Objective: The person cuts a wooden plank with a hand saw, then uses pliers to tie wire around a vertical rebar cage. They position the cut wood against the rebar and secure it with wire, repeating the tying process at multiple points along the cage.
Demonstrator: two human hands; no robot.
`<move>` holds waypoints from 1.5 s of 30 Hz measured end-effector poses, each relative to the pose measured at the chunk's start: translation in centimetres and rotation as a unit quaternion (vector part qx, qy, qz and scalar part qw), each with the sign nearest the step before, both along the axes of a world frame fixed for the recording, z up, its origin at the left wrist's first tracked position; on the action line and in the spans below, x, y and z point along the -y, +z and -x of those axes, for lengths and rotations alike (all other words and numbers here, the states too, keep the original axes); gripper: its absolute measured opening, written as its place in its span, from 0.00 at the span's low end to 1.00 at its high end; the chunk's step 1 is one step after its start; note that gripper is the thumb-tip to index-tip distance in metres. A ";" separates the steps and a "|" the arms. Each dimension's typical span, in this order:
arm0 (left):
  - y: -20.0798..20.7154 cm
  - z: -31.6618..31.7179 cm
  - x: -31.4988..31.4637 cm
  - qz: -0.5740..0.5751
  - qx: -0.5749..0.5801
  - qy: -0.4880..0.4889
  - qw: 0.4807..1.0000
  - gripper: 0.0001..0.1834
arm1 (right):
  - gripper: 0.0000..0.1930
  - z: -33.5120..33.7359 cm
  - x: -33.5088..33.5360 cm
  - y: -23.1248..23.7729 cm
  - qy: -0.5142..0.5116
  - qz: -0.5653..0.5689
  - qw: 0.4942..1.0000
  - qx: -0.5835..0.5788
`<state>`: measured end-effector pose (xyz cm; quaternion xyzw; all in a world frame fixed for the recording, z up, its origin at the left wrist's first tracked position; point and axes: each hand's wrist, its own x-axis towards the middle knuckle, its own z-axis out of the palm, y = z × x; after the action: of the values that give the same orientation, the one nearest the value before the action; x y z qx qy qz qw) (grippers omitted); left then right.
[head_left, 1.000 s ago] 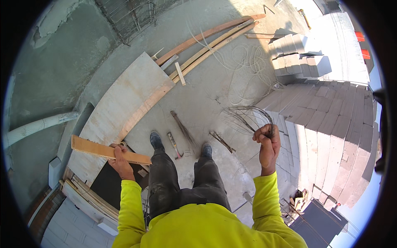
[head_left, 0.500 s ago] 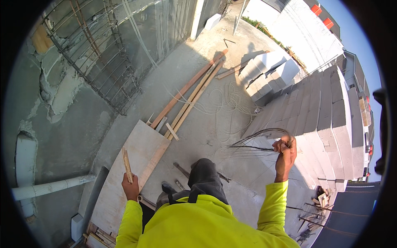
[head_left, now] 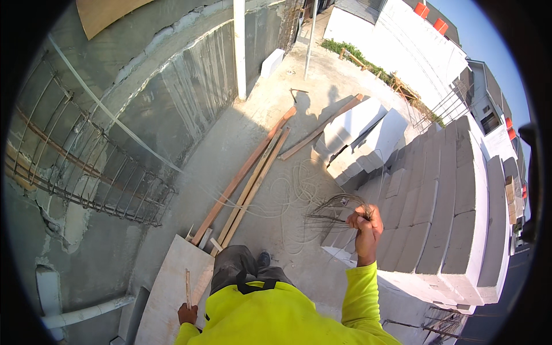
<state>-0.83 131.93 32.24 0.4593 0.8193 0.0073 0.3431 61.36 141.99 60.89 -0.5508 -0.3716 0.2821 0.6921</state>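
My right hand (head_left: 367, 231) is raised in front of me, its fingers closed round a bundle of thin dark wires (head_left: 330, 210). The wires arch back over the fist, and their loose ends point left. Low at my left side, my left hand (head_left: 187, 314) is wrapped round a thin wooden stick (head_left: 188, 287) that stands almost upright. Behind the stick lies a pale plywood sheet (head_left: 167, 276), apart from my hand as far as I can see.
Long timber planks (head_left: 253, 187) lie ahead on the concrete floor, beside a tangled pale hose or cable (head_left: 287, 198). Stacked pale blocks (head_left: 425, 213) rise close on my right, with a smaller block stack (head_left: 351, 135) farther off. A rebar cage (head_left: 86, 172) stands against the left wall.
I have walked forward, so the planks and block stacks are nearer. My right hand with the wires sits further left and lower in view; the left hand with the stick is lower too.
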 end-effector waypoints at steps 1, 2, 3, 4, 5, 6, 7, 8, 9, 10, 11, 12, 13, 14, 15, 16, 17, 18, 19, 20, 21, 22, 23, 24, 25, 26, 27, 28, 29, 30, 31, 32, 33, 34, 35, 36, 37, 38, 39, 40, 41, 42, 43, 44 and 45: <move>0.2 -1.5 -0.8 0.014 -0.019 -0.033 0.999 0.18 | 0.10 -1.4 -1.2 0.2 -0.020 0.007 1.000 -0.005; 0.6 -3.0 -1.8 0.024 -0.040 -0.067 0.997 0.19 | 0.10 -2.6 -2.6 0.2 -0.045 0.010 0.999 0.003; 0.7 -4.7 -3.3 0.016 -0.041 -0.079 0.996 0.20 | 0.09 -3.9 -3.8 0.1 -0.070 0.010 0.997 0.006; 0.8 -6.1 -5.5 0.032 -0.042 -0.097 0.994 0.21 | 0.09 -5.3 -5.1 -0.1 -0.093 0.007 0.996 0.007; 0.9 -7.5 -7.8 0.043 -0.044 -0.114 0.992 0.21 | 0.09 -6.8 -6.2 -0.3 -0.108 -0.002 0.994 0.016; 0.7 -9.2 -10.0 0.054 -0.044 -0.129 0.989 0.22 | 0.09 -8.3 -7.3 -0.5 -0.117 -0.015 0.993 0.024; 0.7 -10.4 -12.7 0.076 -0.043 -0.149 0.985 0.21 | 0.09 -9.9 -8.6 -0.7 -0.122 -0.040 0.991 0.029; 0.1 -11.9 -15.7 0.081 -0.032 -0.150 0.985 0.21 | 0.09 -11.5 -9.9 -0.9 -0.127 -0.038 0.991 0.031; -0.5 -13.2 -18.7 0.088 -0.027 -0.146 0.985 0.21 | 0.09 -13.2 -11.3 -0.8 -0.130 -0.049 0.990 0.030; -1.0 -14.7 -21.7 0.088 -0.022 -0.143 0.986 0.22 | 0.10 -14.8 -12.8 -0.5 -0.134 -0.063 0.989 0.028; -1.8 -16.3 -25.1 0.079 -0.025 -0.165 0.983 0.22 | 0.10 -16.5 -14.4 0.0 -0.139 -0.064 0.987 0.040; -2.6 -18.2 -29.0 0.060 -0.031 -0.186 0.980 0.22 | 0.10 -18.3 -16.3 0.7 -0.135 -0.077 0.987 0.041; -3.2 -20.4 -32.9 0.051 -0.012 -0.182 0.982 0.23 | 0.11 -19.8 -17.9 1.7 -0.131 -0.085 0.987 0.039; -3.4 -22.8 -37.1 0.062 -0.004 -0.168 0.984 0.23 | 0.11 -21.4 -20.0 2.8 -0.122 -0.107 0.986 0.041; -3.4 -25.5 -41.1 0.032 -0.042 -0.205 0.977 0.24 | 0.11 -23.0 -22.3 4.0 -0.120 -0.107 0.986 0.051; -3.1 -28.2 -45.3 0.007 -0.025 -0.230 0.973 0.25 | 0.11 -24.5 -24.4 5.1 -0.125 -0.100 0.985 0.058; -2.7 -31.3 -48.9 -0.028 0.001 -0.219 0.975 0.23 | 0.11 -26.1 -26.5 6.1 -0.128 -0.095 0.985 0.070; -2.1 -34.6 -53.0 -0.068 0.019 -0.214 0.974 0.21 | 0.11 -27.8 -28.8 7.0 -0.135 -0.096 0.983 0.079; -1.3 -37.6 -56.8 -0.098 0.039 -0.226 0.968 0.20 | 0.11 -29.2 -31.0 7.6 -0.137 -0.103 0.982 0.076; -0.3 -40.4 -59.9 -0.117 0.056 -0.237 0.963 0.20 | 0.11 -30.4 -32.8 8.0 -0.136 -0.103 0.982 0.077; 0.6 -43.0 -63.0 -0.131 0.072 -0.248 0.957 0.19 | 0.10 -31.7 -34.8 8.2 -0.142 -0.103 0.982 0.072; 1.5 -45.5 -65.8 -0.147 0.090 -0.255 0.951 0.17 | 0.10 -33.0 -36.6 8.3 -0.146 -0.106 0.981 0.069; 2.2 -47.6 -67.9 -0.158 0.116 -0.255 0.947 0.16 | 0.10 -34.4 -38.5 8.2 -0.140 -0.101 0.982 0.073; 2.7 -49.5 -70.0 -0.172 0.142 -0.252 0.942 0.15 | 0.10 -36.0 -40.5 8.0 -0.147 -0.101 0.982 0.069; 2.9 -51.1 -72.0 -0.185 0.169 -0.248 0.936 0.13 | 0.10 -37.6 -42.7 7.5 -0.152 -0.102 0.981 0.064; 2.8 -52.2 -73.7 -0.190 0.180 -0.238 0.935 0.12 | 0.10 -39.2 -44.9 7.0 -0.153 -0.106 0.981 0.057; 2.3 -53.1 -74.8 -0.194 0.192 -0.226 0.935 0.11 | 0.11 -41.0 -47.2 6.3 -0.138 -0.120 0.982 0.042; 1.5 -54.1 -75.9 -0.203 0.211 -0.213 0.932 0.10 | 0.11 -42.9 -49.7 5.6 -0.142 -0.126 0.981 0.035; 0.5 -54.8 -76.8 -0.206 0.196 -0.202 0.937 0.10 | 0.11 -45.0 -52.4 4.7 -0.142 -0.121 0.982 0.028; -0.5 -55.2 -77.6 -0.211 0.187 -0.190 0.940 0.09 | 0.11 -47.1 -55.1 3.6 -0.140 -0.128 0.982 0.020; -1.6 -55.7 -78.3 -0.179 0.174 -0.160 0.955 0.09 | 0.11 -49.3 -57.7 2.6 -0.140 -0.114 0.983 0.020; -2.6 -56.2 -78.9 -0.189 0.181 -0.144 0.955 0.10 | 0.12 -51.7 -60.6 1.4 -0.139 -0.116 0.983 0.013; -3.4 -56.8 -79.5 -0.164 0.183 -0.108 0.963 0.12 | 0.12 -54.1 -63.3 0.2 -0.136 -0.088 0.987 0.016; -4.1 -57.8 -80.6 -0.146 0.192 -0.076 0.968 0.13 | 0.12 -56.7 -66.2 -0.9 -0.130 -0.074 0.989 0.024; -4.6 -59.2 -81.7 -0.143 0.163 -0.069 0.974 0.13 | 0.13 -59.4 -69.2 -2.0 -0.108 -0.067 0.992 0.012; -4.8 -60.8 -83.1 -0.147 0.140 -0.066 0.977 0.13 | 0.13 -62.0 -72.2 -3.2 -0.100 -0.051 0.993 0.023; -5.0 -63.3 -85.2 -0.150 0.123 -0.057 0.979 0.13 | 0.13 -64.9 -75.6 -4.2 -0.096 -0.035 0.994 0.026; -4.4 -65.2 -86.5 -0.155 0.091 -0.065 0.982 0.13 | 0.13 -67.4 -78.6 -5.4 -0.075 -0.037 0.996 0.033; -3.7 -68.1 -88.7 -0.162 0.069 -0.068 0.982 0.13 | 0.13 -70.1 -81.8 -6.4 -0.079 -0.015 0.996 0.042; -3.1 -71.7 -91.3 -0.167 0.056 -0.070 0.982 0.13 | 0.12 -72.5 -84.9 -7.5 -0.089 0.010 0.996 0.028; -2.1 -74.5 -93.7 -0.138 0.030 -0.060 0.988 0.12 | 0.12 -75.2 -87.9 -8.3 -0.084 0.041 0.995 0.039; -1.0 -77.0 -95.7 -0.153 0.023 -0.093 0.984 0.13 | 0.11 -76.9 -89.8 -9.4 -0.087 0.090 0.991 0.040; 0.4 -78.8 -98.1 -0.121 0.064 -0.070 0.988 0.12 | 0.11 -78.7 -91.6 -10.4 -0.086 0.108 0.988 0.063; 1.2 -81.0 -100.5 -0.107 0.138 -0.037 0.984 0.12 | 0.11 -80.7 -93.5 -11.2 -0.081 0.119 0.985 0.094; 2.2 -82.8 -102.3 -0.122 0.104 -0.053 0.986 0.12 | 0.11 -82.6 -95.3 -12.1 -0.075 0.122 0.982 0.124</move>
<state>81.98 234.23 34.40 0.5372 0.7468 0.1368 0.3675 143.98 237.28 48.75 -0.6882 -0.3747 0.2027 0.5873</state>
